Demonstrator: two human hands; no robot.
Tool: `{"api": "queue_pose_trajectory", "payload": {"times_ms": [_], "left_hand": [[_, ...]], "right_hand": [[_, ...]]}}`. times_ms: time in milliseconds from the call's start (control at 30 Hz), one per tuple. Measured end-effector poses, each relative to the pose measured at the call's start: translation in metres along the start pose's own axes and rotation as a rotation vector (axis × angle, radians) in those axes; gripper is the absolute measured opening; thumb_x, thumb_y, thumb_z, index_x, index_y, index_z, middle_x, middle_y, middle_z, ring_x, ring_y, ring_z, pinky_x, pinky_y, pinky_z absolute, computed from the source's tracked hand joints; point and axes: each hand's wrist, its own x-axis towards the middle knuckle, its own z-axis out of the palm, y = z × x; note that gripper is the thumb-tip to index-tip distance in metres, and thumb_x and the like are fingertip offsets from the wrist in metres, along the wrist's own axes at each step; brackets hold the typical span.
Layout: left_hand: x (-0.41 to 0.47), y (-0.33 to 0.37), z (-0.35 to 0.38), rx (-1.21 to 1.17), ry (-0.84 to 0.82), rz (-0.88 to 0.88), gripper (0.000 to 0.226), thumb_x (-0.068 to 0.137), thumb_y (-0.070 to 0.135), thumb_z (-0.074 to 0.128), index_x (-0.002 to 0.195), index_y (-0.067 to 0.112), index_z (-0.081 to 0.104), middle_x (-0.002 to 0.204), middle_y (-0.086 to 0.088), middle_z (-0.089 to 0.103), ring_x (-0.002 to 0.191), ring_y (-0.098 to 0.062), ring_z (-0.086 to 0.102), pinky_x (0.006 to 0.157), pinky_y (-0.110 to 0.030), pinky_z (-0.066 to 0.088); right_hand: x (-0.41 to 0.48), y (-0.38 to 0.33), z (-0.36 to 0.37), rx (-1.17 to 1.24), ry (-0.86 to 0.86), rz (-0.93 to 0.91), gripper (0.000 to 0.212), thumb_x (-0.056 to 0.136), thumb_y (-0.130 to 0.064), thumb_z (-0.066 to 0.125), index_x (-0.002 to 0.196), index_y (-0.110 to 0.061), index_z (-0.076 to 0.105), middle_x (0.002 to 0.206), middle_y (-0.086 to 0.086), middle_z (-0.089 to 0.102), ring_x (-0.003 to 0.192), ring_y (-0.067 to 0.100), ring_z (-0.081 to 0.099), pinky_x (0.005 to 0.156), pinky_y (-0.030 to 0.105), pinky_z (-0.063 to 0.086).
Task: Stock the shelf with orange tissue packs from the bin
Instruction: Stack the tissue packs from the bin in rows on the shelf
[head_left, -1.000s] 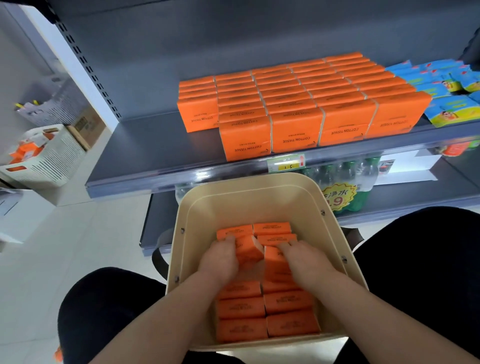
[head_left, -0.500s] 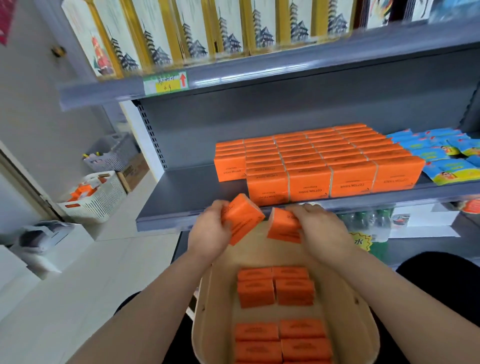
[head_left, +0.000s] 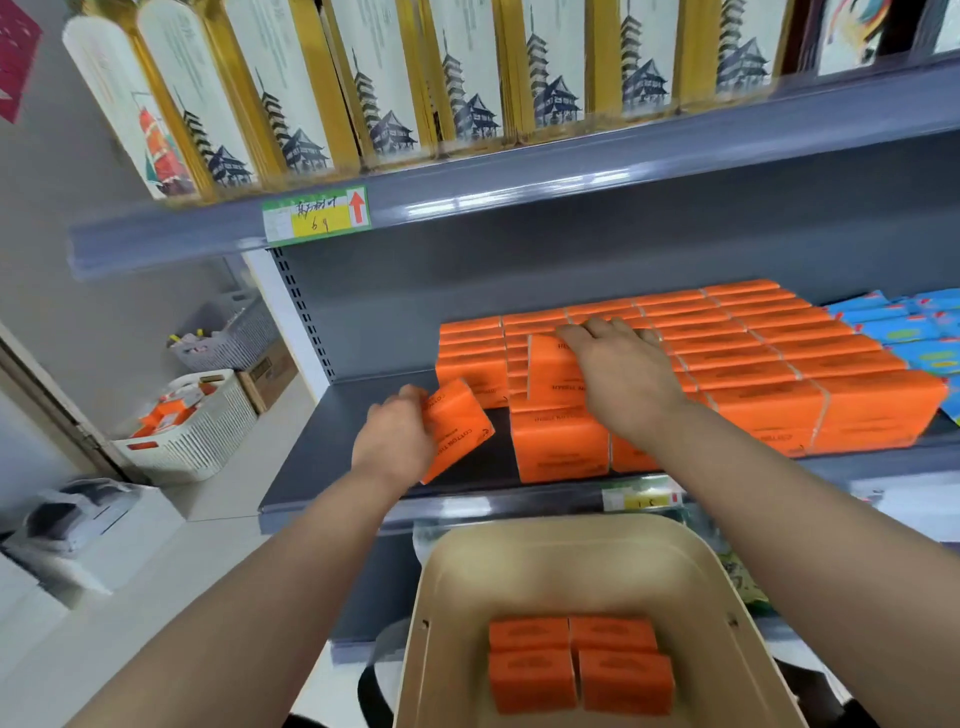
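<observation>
4 orange rectangular tissue packs (head_left: 579, 662) in 1 beige plastic bin (head_left: 441, 613); 2 more in hand; 2 white slatted baskets (head_left: 192, 441); 2 shelf price tags (head_left: 317, 215).

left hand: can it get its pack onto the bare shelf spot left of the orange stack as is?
Probably yes. The left hand holds a tilted orange pack right over the bare grey shelf beside the stack; nothing lies between. The right hand is busy further right.

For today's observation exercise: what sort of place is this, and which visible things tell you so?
Probably a small shop: grey retail shelving with a price tag on its edge, and rows of identical orange tissue packs beside blue packets.
</observation>
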Motion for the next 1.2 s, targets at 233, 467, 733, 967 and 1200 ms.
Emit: {"api": "queue_pose_trajectory", "payload": {"times_ms": [233,467,733,967,1200], "left_hand": [[0.066,0.021,0.023,0.046,-0.047,-0.001,0.046,0.085,0.000,0.041,0.128,0.014,0.049,0.122,-0.012,0.056,0.122,-0.031,0.040,0.087,-0.041,0.046],[0.101,0.030,0.053,0.030,-0.065,-0.067,0.055,0.086,-0.003,0.039,0.134,0.025,0.047,0.132,-0.009,0.038,0.121,-0.029,0.033,0.086,-0.038,0.045],[0.105,0.029,0.069,-0.127,-0.039,-0.054,0.058,0.081,-0.009,0.041,0.131,0.018,0.050,0.130,-0.009,0.038,0.123,-0.027,0.034,0.090,-0.037,0.047],[0.077,0.017,0.060,-0.242,0.049,-0.098,0.050,0.080,-0.010,0.038,0.127,0.007,0.044,0.128,-0.013,0.039,0.118,-0.032,0.036,0.086,-0.040,0.044],[0.013,-0.018,0.062,-0.321,0.117,-0.104,0.054,0.083,-0.010,0.043,0.133,0.009,0.044,0.133,-0.010,0.041,0.122,-0.028,0.035,0.089,-0.034,0.040]], "right_hand": [[0.024,0.009,0.026,-0.031,-0.028,0.006,0.075,0.077,0.005,0.050,0.144,-0.024,0.032,0.136,0.004,0.047,0.125,0.027,0.040,0.100,0.041,0.032],[0.020,0.015,0.036,-0.067,0.046,-0.042,0.071,0.076,0.004,0.047,0.143,-0.021,0.038,0.127,0.005,0.055,0.114,0.029,0.049,0.092,0.041,0.036],[0.019,0.018,0.050,-0.056,0.160,-0.046,0.073,0.061,0.009,0.058,0.130,-0.015,0.057,0.107,0.006,0.066,0.094,0.030,0.060,0.080,0.040,0.046],[0.017,0.013,0.046,-0.093,0.137,-0.041,0.069,0.070,0.006,0.050,0.136,-0.016,0.050,0.116,0.006,0.063,0.103,0.030,0.057,0.085,0.041,0.043],[0.026,-0.002,0.028,-0.064,-0.011,0.073,0.070,0.082,0.002,0.047,0.144,-0.027,0.033,0.134,0.002,0.049,0.123,0.027,0.043,0.101,0.041,0.032]]}}
